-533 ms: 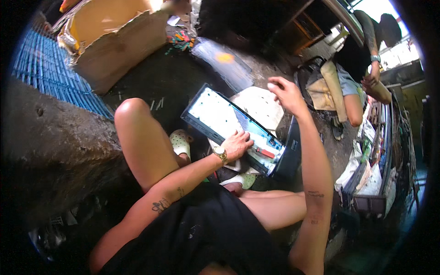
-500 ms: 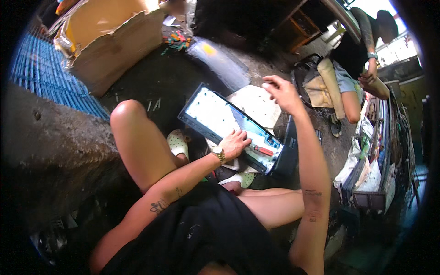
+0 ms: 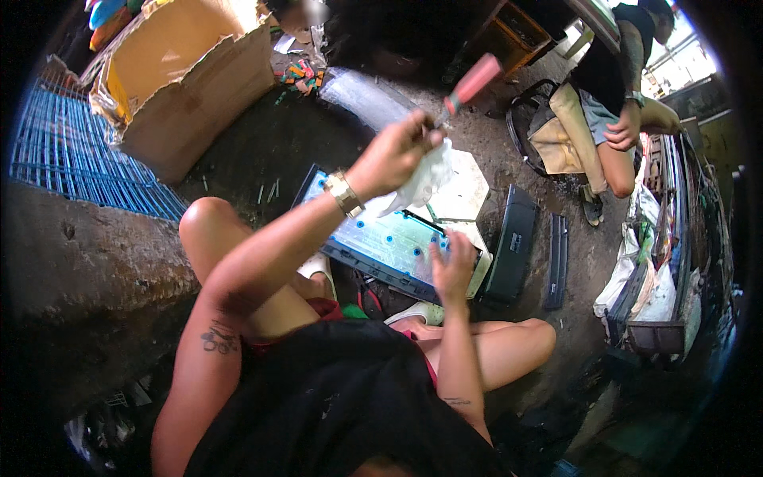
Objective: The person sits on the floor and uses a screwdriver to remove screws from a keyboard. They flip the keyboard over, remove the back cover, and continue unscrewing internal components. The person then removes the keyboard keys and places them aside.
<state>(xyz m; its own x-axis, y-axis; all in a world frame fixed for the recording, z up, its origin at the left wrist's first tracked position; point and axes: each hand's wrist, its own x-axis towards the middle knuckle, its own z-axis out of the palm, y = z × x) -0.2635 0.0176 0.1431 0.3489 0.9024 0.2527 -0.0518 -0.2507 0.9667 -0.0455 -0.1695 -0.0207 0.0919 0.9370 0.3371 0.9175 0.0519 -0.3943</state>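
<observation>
My left hand is raised over the work, fingers closed on a screwdriver by its shaft end. The red handle points up and to the right, smeared by motion. A crumpled white sheet hangs from the same hand. Beneath it lies a shallow dark-framed casing with a shiny inner plate and several blue-ringed dots. My right hand is at the casing's right end, fingers apart and holding nothing; whether it touches the casing I cannot tell. A white board lies under and behind the casing.
Right of the casing lie a black panel and a narrow dark strip. Pliers rest near my feet. A torn cardboard box and blue wire rack stand left. Another person sits at upper right.
My left hand has risen from the casing with the screwdriver and the white sheet, uncovering the dotted plate. My right hand has come down to the casing's right end. The black panel now lies apart.
</observation>
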